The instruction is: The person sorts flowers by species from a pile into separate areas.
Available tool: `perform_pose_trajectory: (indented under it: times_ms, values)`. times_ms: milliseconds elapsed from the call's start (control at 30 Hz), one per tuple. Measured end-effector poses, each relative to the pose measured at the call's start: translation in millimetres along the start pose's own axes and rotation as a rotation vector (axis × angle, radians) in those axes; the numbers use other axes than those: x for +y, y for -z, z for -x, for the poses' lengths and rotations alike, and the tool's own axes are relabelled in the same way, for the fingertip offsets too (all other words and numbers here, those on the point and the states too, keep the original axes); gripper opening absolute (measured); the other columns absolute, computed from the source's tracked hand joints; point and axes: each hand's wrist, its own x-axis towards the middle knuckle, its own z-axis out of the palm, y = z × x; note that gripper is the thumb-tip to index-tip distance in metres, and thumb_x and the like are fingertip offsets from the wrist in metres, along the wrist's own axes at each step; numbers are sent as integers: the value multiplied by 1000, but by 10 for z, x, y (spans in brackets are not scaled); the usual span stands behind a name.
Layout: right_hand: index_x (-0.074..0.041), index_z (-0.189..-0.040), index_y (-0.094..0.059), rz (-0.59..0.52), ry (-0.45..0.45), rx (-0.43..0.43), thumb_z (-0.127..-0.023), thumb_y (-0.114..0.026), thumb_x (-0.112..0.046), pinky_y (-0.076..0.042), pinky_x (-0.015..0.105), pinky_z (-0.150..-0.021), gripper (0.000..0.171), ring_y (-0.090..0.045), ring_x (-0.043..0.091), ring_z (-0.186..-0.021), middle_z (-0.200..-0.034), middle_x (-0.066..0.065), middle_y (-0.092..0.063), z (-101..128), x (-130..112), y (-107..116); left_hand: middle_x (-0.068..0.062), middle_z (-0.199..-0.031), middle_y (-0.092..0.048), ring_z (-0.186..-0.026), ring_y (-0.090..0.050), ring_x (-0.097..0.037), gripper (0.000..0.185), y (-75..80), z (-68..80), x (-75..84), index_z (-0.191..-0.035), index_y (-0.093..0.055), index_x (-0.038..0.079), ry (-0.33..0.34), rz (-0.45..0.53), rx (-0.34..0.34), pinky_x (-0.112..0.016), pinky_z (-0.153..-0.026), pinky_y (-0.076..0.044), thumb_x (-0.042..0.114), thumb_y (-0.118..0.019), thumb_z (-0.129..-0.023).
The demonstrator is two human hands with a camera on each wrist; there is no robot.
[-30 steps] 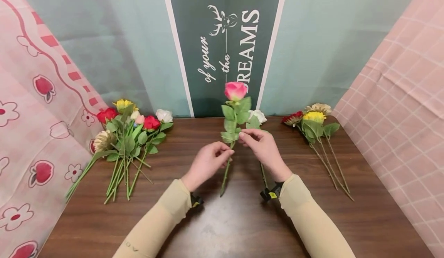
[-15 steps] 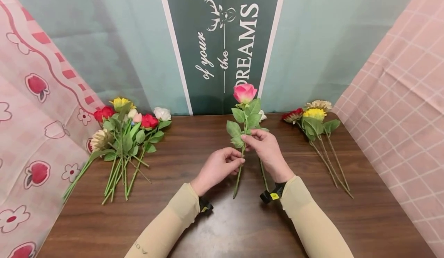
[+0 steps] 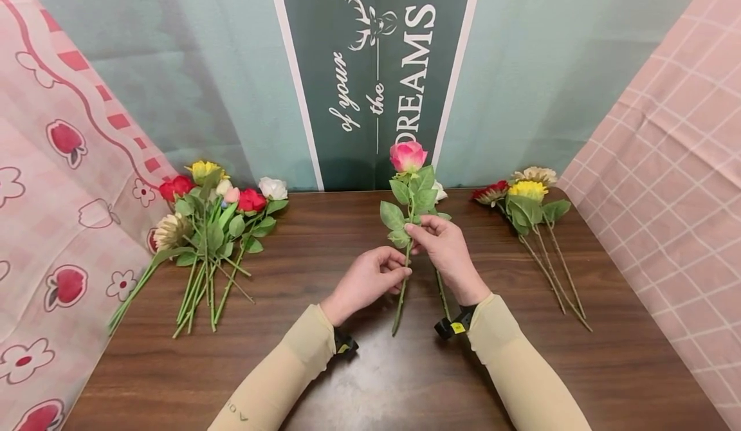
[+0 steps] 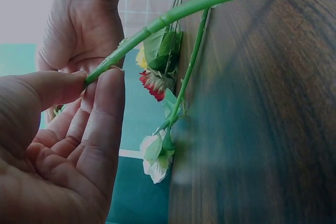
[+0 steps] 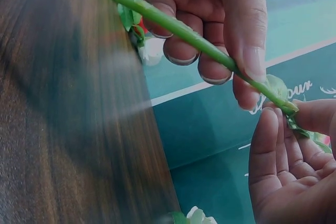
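A pink artificial rose with a long green plastic stem and green fabric leaves stands nearly upright above the middle of the dark brown wood-grain table, its bloom in front of the dark green banner with white lettering and the lower end of its stem hanging just over the tabletop. The left hand pinches the stem between thumb and fingertips about halfway down, below the leaves; the left wrist view shows the thumb and forefinger pressed together on the green stem. The right hand pinches the stem a little higher, right at the lowest leaves, with its fingers curled around it, as the right wrist view shows along the stem. Behind the right hand a white artificial rose lies on the table, its stem running down under that hand. To the right, well apart, three stems lie together: a red flower, a yellow flower and a beige daisy-like flower. To the left lies a larger bunch of mixed artificial flowers in red, yellow, white, pink and beige with green stems, close to the pink cloth printed with strawberries and blossoms. A pink checked cloth hangs on the right side.
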Motion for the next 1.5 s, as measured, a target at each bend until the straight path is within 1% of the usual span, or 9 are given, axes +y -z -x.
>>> perform_pose_trajectory:
  times_ms: [200,367,567,667,767,933,1100,1300,1500]
  values:
    - [5,-112,-67,25,-8,-9,-96,-74,-21,-60,33,-67,31,-66,13,-65,-79,2,-69,3,-10,6,0,-83,-71,-67,-69,-13,14,14,12,17,-106,-70,4,-15,-48,-13,-30,-64,-60,12,-73,-96]
    - [4,-113,-66,40,-22,9,-96,-75,-24,-61,42,-71,34,-67,16,-65,-79,2,-69,-22,-23,103,0,-87,-72,-70,-68,-11,23,24,31,56,-116,-71,6,-43,-183,-30,-28,-67,-58,21,-69,-100]
    - [5,-116,-66,134,-24,36,-96,-74,-25,-62,40,-71,37,-67,14,-66,-82,2,-71,-151,-53,439,11,-103,-70,-89,-63,-2,26,7,51,78,-120,-72,15,-165,-435,-23,-26,-80,-53,31,-65,-101]
    - [6,-120,-64,223,-34,62,-98,-73,-25,-62,41,-71,39,-67,14,-67,-85,4,-72,-227,-42,664,13,-107,-69,-93,-62,0,27,-12,72,97,-122,-72,17,-216,-508,-49,-24,-83,-52,33,-63,-102]
    - [7,-129,-60,316,-63,53,-100,-69,-23,-62,45,-72,43,-67,18,-69,-87,9,-71,-300,19,851,13,-107,-69,-92,-61,0,28,-23,96,108,-123,-72,17,-245,-540,-69,-22,-83,-51,32,-62,-102]
    - [10,-141,-49,408,-157,-12,-102,-65,-18,-62,39,-69,51,-66,19,-67,-95,16,-69,-394,226,968,12,-108,-69,-92,-60,0,28,-15,141,90,-123,-72,17,-242,-567,-84,-22,-83,-51,31,-62,-101]
    - [13,-141,-48,384,-220,-40,-102,-63,-14,-61,31,-64,49,-64,15,-65,-97,16,-67,-425,404,837,11,-113,-70,-95,-62,-1,28,54,183,40,-123,-72,18,-208,-585,-96,-24,-85,-51,33,-61,-102]
    - [14,-137,-50,375,-222,-80,-102,-63,-13,-60,31,-63,46,-63,16,-66,-97,16,-65,-440,458,627,10,-116,-70,-97,-62,-3,28,206,251,-35,-124,-72,19,-158,-635,-76,-28,-87,-52,33,-61,-102]
    - [8,-130,-59,452,-180,-79,-102,-65,-19,-61,33,-63,40,-66,19,-67,-100,18,-66,-458,473,604,10,-112,-70,-96,-63,-3,28,372,320,-103,-123,-71,20,-116,-665,-69,-30,-87,-53,34,-61,-103]
